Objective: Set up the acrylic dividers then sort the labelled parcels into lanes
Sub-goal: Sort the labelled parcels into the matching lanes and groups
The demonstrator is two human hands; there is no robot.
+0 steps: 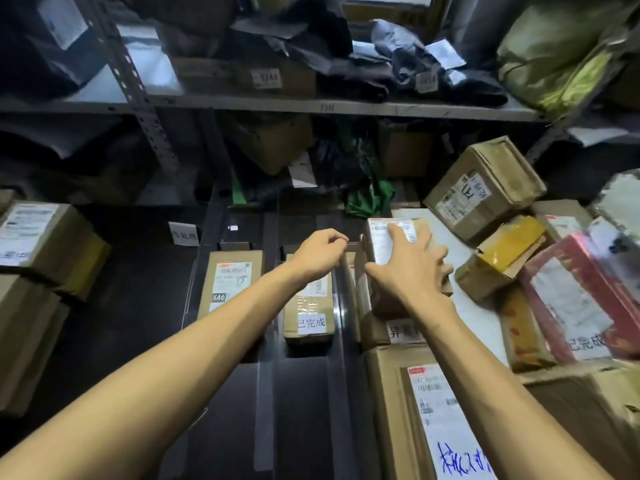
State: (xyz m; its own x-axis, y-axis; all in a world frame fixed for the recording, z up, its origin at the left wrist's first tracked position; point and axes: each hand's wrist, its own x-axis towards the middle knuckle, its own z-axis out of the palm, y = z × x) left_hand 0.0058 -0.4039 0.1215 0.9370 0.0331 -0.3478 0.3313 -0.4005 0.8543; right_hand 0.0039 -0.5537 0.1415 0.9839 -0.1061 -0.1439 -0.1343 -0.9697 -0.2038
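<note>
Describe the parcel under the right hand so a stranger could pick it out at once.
Start at the black sorting surface below the metal shelf and find the clear divider right of centre. Just right of it, the right hand lies spread over a small brown parcel. Unlike its neighbours, it sits atop other boxes.

A single head-worn wide-angle view looks forward and down, close over the dark surface (pixel 138 306), with metal shelves (pixel 311 107) at twelve o'clock and forearms entering from six.

parcel depot | metal shelving (pixel 263 105) | labelled cardboard parcels (pixel 231 285) piled everywhere
</note>
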